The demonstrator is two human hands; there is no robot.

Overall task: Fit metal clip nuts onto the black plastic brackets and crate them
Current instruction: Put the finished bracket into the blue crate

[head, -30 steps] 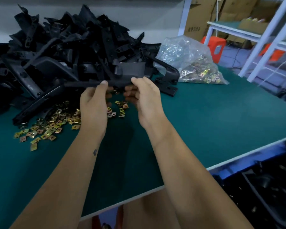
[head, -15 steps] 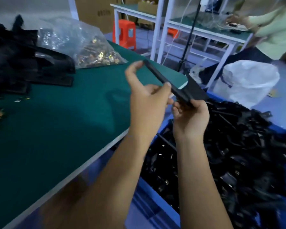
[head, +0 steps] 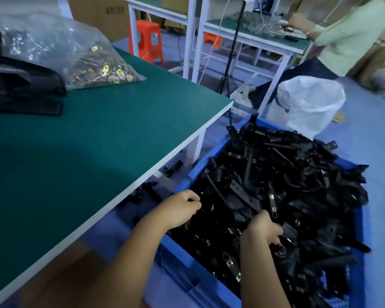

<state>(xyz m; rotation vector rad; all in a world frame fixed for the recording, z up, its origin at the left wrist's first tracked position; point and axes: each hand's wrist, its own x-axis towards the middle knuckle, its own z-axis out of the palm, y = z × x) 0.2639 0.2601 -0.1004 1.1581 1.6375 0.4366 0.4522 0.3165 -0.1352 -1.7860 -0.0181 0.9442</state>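
- Head view, only view: both of the person's forearms reach down past the table edge into the blue crate (head: 211, 153), which stands on the floor just right of the green-topped table (head: 102, 138).
- Crate is heaped above its rim with black plastic brackets (head: 293, 187); small metal clip nuts (head: 273, 204) show as pale squares on several of them.
- Left hand (head: 180, 208): over the crate's near-left corner, fingers curled downward onto the pile. Cannot tell whether it has hold of a bracket; the fingertips are hidden against the black parts.
- Right hand (head: 263, 228): lower in the heap, fingers curled and sunk among the brackets. Looks to be touching them, but a grip on any one piece cannot be made out.
- On the table, far left: more black brackets (head: 25, 85) stacked, partly cut off by the frame edge.
- Beside that stack, touching it: clear plastic bag (head: 76, 52) with gold-coloured clip nuts inside.
- A few loose black pieces (head: 173, 168) lie on the floor under the table edge.
- Background: orange stool (head: 148, 37), white sack (head: 309, 103), tripod stand (head: 229, 61), white-framed benches, and a second person (head: 351, 34) in a pale top at the far bench.
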